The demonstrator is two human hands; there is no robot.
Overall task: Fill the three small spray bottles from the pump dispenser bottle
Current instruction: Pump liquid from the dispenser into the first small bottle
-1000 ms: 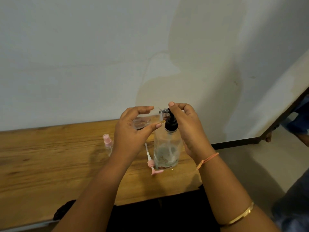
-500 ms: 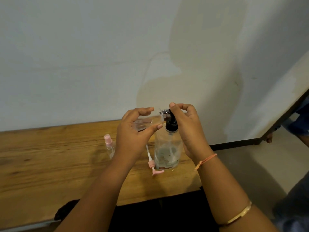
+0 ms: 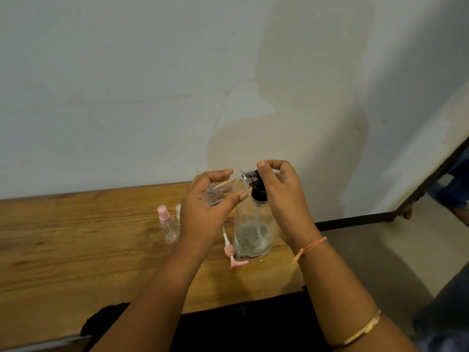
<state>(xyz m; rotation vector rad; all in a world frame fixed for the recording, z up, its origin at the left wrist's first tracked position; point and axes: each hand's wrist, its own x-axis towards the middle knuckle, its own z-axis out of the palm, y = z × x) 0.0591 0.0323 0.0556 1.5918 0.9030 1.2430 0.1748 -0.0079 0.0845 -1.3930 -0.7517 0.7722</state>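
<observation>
Grips in left hand [image 3: 203,214] an uncapped small spray bottle [image 3: 220,190], thumb and fingers curled round it, tipped nearly flat, mouth up at the spout. Curls right hand [image 3: 281,196] over the black pump head [image 3: 257,190] of the pump dispenser bottle [image 3: 253,232], upright near the front right corner of the wooden table [image 3: 76,250], little liquid low inside. Just beside its base, lying flat: pink sprayer top [image 3: 232,252] with dip tube. Further left, standing: capped spray bottle [image 3: 166,224]; just behind, third bottle [image 3: 178,212], mostly hidden by left hand.
</observation>
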